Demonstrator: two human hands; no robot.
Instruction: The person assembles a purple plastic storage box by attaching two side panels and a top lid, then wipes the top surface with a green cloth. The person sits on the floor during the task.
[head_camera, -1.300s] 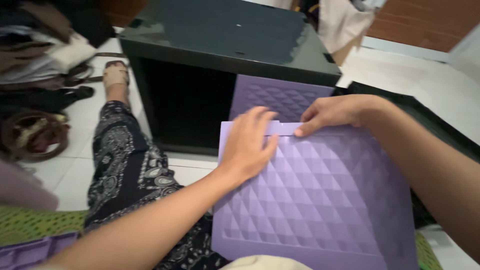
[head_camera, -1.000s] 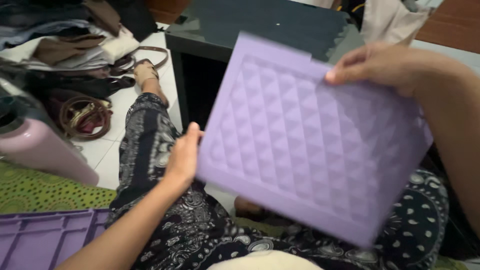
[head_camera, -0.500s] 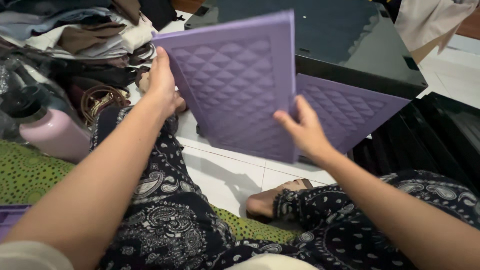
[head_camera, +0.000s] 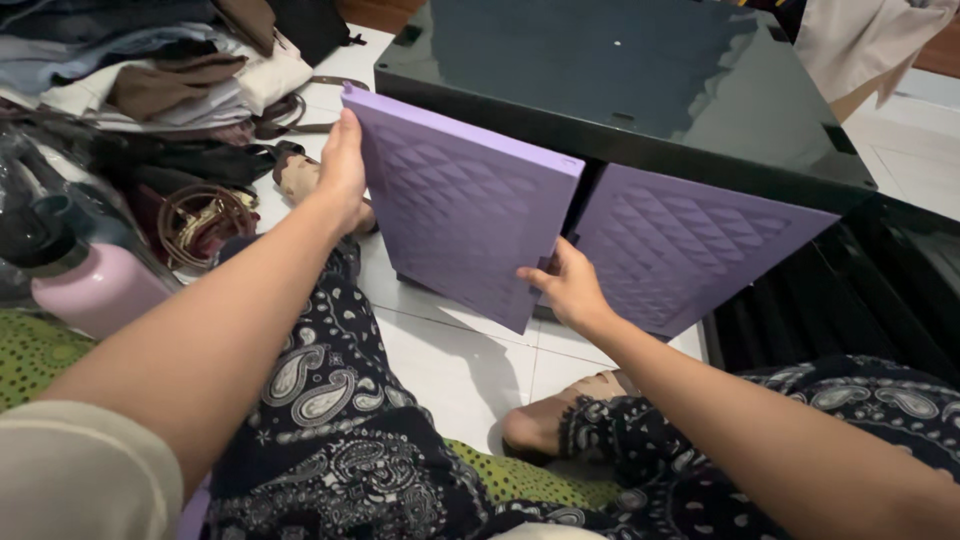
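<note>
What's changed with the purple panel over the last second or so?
The loose purple panel has come up off the lap, been turned upright and carried forward to the open left bay of the black cabinet. The left hand moved from its face to its upper left edge; the right hand dropped from the top edge to the lower right corner. The second purple panel stays fitted on the right.

the floor (head_camera: 470, 365) has white glossy tiles. a pile of folded clothes (head_camera: 150, 70) and bags lies at the left, a green dotted mat (head_camera: 30, 360) near it, brown wood wall (head_camera: 940, 55) behind.
</note>
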